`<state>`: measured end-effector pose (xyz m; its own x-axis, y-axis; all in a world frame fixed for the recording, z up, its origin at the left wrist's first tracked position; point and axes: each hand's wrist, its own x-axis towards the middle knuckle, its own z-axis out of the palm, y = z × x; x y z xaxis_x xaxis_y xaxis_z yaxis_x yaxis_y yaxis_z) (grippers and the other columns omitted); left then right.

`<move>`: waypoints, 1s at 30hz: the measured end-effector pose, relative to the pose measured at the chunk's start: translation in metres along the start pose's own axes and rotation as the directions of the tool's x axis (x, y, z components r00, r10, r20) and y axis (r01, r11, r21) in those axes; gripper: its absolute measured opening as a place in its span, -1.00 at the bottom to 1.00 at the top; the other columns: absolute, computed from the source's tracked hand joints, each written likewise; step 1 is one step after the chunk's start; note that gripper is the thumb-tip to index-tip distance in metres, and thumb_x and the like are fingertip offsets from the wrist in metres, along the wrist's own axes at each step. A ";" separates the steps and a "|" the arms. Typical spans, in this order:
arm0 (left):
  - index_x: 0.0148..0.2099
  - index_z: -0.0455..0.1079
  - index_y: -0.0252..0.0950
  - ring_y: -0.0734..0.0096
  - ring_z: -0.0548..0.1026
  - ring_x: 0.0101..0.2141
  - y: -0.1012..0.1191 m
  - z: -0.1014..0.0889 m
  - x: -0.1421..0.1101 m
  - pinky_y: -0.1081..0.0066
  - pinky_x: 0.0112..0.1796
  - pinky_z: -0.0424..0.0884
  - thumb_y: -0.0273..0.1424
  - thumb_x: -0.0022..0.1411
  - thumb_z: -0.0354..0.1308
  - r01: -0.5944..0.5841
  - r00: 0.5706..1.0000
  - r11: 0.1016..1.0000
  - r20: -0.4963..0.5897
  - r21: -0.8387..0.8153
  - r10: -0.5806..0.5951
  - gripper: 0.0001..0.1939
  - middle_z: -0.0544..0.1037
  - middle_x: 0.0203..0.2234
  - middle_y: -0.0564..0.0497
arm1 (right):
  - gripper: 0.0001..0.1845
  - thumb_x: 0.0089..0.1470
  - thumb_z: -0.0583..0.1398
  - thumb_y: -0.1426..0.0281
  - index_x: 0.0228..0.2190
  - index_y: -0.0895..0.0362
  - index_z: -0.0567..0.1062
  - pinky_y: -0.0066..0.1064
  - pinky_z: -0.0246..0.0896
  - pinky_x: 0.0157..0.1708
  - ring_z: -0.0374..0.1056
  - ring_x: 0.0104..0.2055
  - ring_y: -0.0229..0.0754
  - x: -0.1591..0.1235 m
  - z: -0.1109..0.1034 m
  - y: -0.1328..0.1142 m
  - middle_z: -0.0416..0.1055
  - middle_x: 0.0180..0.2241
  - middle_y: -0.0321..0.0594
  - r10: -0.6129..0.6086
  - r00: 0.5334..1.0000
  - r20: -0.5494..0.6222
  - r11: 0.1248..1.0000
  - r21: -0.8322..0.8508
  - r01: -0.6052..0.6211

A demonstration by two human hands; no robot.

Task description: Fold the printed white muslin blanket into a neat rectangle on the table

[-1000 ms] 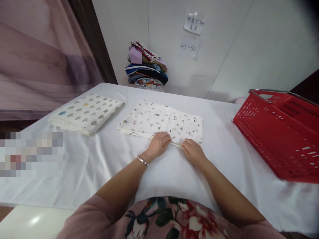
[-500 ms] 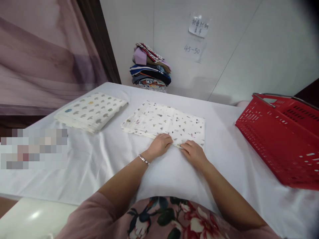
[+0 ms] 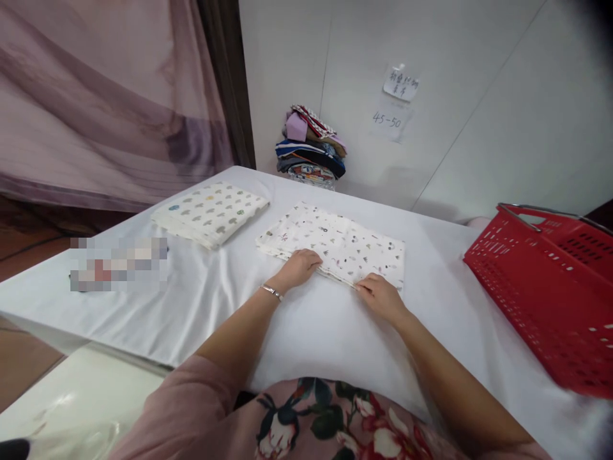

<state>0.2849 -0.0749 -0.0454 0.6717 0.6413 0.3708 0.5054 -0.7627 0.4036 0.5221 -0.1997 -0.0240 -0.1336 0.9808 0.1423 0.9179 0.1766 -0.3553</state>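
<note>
In front of me lies a folded white cloth (image 3: pixel 342 239) with a small scattered print, flat on the white-covered table (image 3: pixel 306 332). My left hand (image 3: pixel 301 267) pinches its near edge left of the middle; a silver bracelet circles that wrist. Farther right along the same edge, the fingers of my right hand (image 3: pixel 380 295) grip the layers. Between the two hands the stacked edges of the cloth show. Another folded cloth (image 3: pixel 213 211), cream with grey tree-like shapes, rests to the left, touched by neither hand.
A red plastic basket (image 3: pixel 541 281) with metal handles stands on the right of the table. At left lies a pixelated, unrecognizable item (image 3: pixel 119 265). Behind the table, a pile of folded fabrics (image 3: pixel 311 147) sits by the wall, below paper notes (image 3: pixel 390 121). A pink curtain (image 3: pixel 110 96) hangs at left.
My hands have moved apart along the near edge of the printed cloth, still gripping it. The camera view has turned a little left, so everything sits farther right.
</note>
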 end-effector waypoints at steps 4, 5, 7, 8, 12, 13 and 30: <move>-0.25 0.45 -0.26 0.31 0.41 -0.19 -0.003 -0.003 -0.001 0.28 -0.15 0.28 -0.38 0.25 -0.04 -0.019 1.000 0.998 0.022 0.068 0.018 -0.78 0.51 -0.30 -0.04 | -0.72 0.14 0.01 0.40 -0.42 0.06 0.52 -0.45 0.09 -0.37 0.28 -0.28 -0.24 0.024 0.003 -0.018 0.36 -0.38 -0.26 -0.036 0.999 0.029 0.999 -0.005 0.036; -0.25 0.45 -0.26 0.31 0.40 -0.20 -0.004 -0.003 -0.002 0.28 -0.16 0.28 -0.38 0.25 -0.03 -0.020 1.000 0.997 0.019 0.076 0.019 -0.78 0.51 -0.30 -0.05 | -0.73 0.14 0.02 0.41 -0.42 0.07 0.52 -0.46 0.09 -0.37 0.28 -0.28 -0.24 0.030 0.006 -0.022 0.37 -0.38 -0.26 -0.041 0.999 0.029 0.999 -0.012 0.042; -0.23 0.45 -0.25 0.30 0.40 -0.19 -0.005 -0.002 -0.005 0.28 -0.16 0.28 -0.39 0.23 0.00 -0.015 1.000 0.997 -0.006 0.076 0.016 -0.80 0.50 -0.29 -0.05 | -0.74 0.13 0.03 0.43 -0.41 0.08 0.52 -0.46 0.08 -0.36 0.28 -0.26 -0.24 0.038 0.012 -0.028 0.37 -0.36 -0.25 -0.042 0.999 0.027 0.999 -0.033 0.043; -0.22 0.45 -0.24 0.30 0.39 -0.19 -0.005 -0.001 -0.007 0.28 -0.15 0.28 -0.40 0.22 0.01 -0.010 1.000 0.998 -0.023 0.070 0.012 -0.81 0.50 -0.28 -0.04 | -0.75 0.13 0.04 0.43 -0.41 0.08 0.51 -0.46 0.08 -0.36 0.28 -0.25 -0.23 0.041 0.016 -0.030 0.38 -0.35 -0.24 -0.040 0.999 0.023 0.998 -0.047 0.041; -0.21 0.45 -0.23 0.31 0.39 -0.20 -0.005 0.005 -0.010 0.27 -0.14 0.26 -0.44 0.18 0.04 0.020 0.997 0.999 -0.069 0.029 -0.018 -0.82 0.49 -0.28 -0.02 | -0.76 0.14 0.04 0.43 -0.40 0.08 0.51 -0.45 0.10 -0.33 0.27 -0.21 -0.21 0.044 0.027 -0.031 0.38 -0.33 -0.24 -0.036 0.999 -0.022 0.997 -0.068 0.035; -0.22 0.45 -0.23 0.31 0.39 -0.21 -0.005 0.006 -0.009 0.26 -0.14 0.26 -0.44 0.18 0.05 0.029 0.997 0.999 -0.076 0.023 -0.027 -0.83 0.49 -0.29 -0.02 | -0.76 0.14 0.04 0.43 -0.40 0.08 0.50 -0.45 0.11 -0.32 0.27 -0.20 -0.21 0.043 0.029 -0.030 0.38 -0.33 -0.25 -0.032 0.999 -0.042 0.998 -0.058 0.029; -0.26 0.44 -0.23 0.30 0.39 -0.21 -0.003 0.002 -0.009 0.26 -0.14 0.26 -0.45 0.10 0.10 0.012 0.998 1.000 -0.069 -0.024 -0.014 -0.86 0.48 -0.31 0.00 | -0.82 0.13 0.07 0.38 -0.28 0.10 0.47 -0.31 0.16 -0.18 0.25 -0.20 -0.14 0.031 0.043 -0.022 0.39 -0.27 -0.17 -0.167 0.963 -0.214 0.986 -0.037 0.163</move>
<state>0.2785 -0.0783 -0.0516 0.6258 0.6559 0.4221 0.5004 -0.7527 0.4278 0.4812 -0.1694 -0.0516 -0.2019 0.8968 0.3936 0.8973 0.3305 -0.2927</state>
